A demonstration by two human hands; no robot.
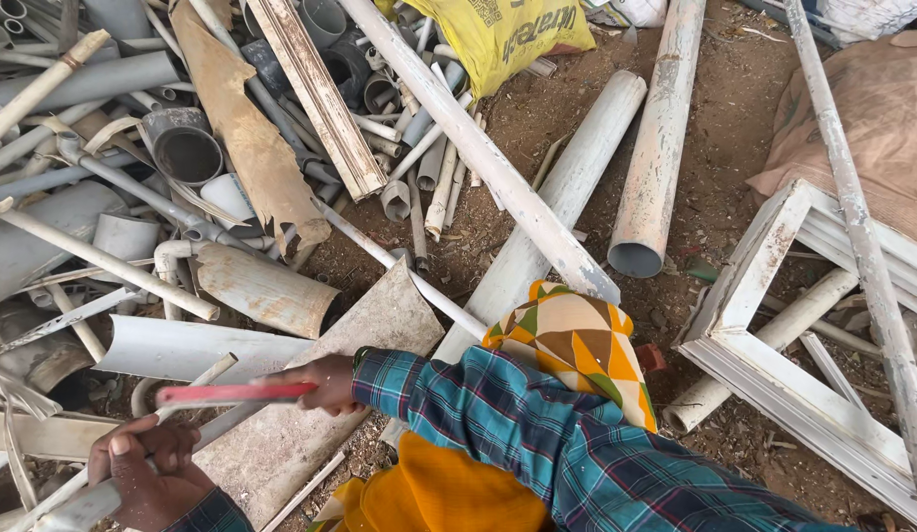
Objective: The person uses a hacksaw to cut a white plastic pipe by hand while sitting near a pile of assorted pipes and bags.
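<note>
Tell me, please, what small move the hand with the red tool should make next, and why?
Probably bring the red tool down onto the thin white pipe. The left hand grips that pipe at the lower left, and the right hand holds the red tool flat just above it, apart from it. It looks like a saw blade, though I cannot tell for sure.

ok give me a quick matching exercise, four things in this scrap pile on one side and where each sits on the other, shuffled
Things:
1. yellow sack
2. white window frame
3. red-handled tool
4. thin white pipe

Places:
a. gripped by the left hand, bottom left
b. held in the right hand
c. top centre, on the pipes
d. right side, on the dirt

Pairs: 1-c, 2-d, 3-b, 4-a
</note>
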